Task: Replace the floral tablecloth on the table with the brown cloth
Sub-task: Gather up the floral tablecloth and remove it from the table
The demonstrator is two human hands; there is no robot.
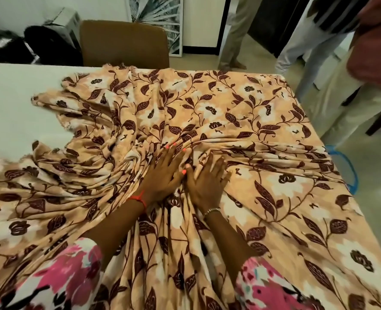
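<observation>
The floral tablecloth [241, 113], peach with dark brown leaves and white flowers, covers most of the table and is bunched into folds toward the middle and left. My left hand [165, 171] and my right hand [207, 180] lie side by side on the cloth at the centre, fingers spread and pressing into the gathered folds. Neither hand is closed around the fabric. The white tabletop [13, 104] is bare at the far left. No brown cloth is in view.
A brown chair [122, 43] stands at the table's far edge. Several people [332, 41] stand beyond the far right corner. Black bags [11, 48] sit on the floor at the back left. Blue tape [350, 168] marks the floor on the right.
</observation>
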